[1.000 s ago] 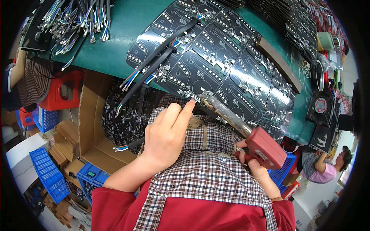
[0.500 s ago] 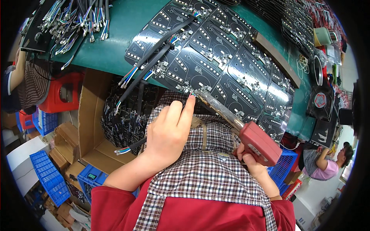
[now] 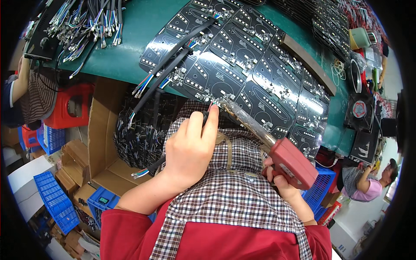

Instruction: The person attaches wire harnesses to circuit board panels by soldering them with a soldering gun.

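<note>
My left hand (image 3: 189, 149) is closed around a black multi-wire cable (image 3: 155, 166), whose far end with loose coloured wires sticks out below the wrist side. At the fingertips, thin coloured wires (image 3: 211, 105) meet the near edge of a panel of black circuit boards (image 3: 225, 80). My right hand (image 3: 284, 184) grips a red soldering gun (image 3: 294, 163). Its long metal barrel slants up to the left, and the tip is at the solder joints beside my left index finger. Whether the tip touches the wires is too small to tell.
Several black cables (image 3: 173, 60) lie across the panel's left part. A dark bar (image 3: 307, 64) rests on its right side. Cable bundles (image 3: 93, 21) lie on the green table (image 3: 115, 56). Below stand a cardboard box (image 3: 104, 130) and blue crates (image 3: 56, 201). A fan (image 3: 359, 110) stands right.
The panel appears slightly lower and to the left in view. Coloured wires now show at my left fingertips. Both hands keep nearly the same place and grip.
</note>
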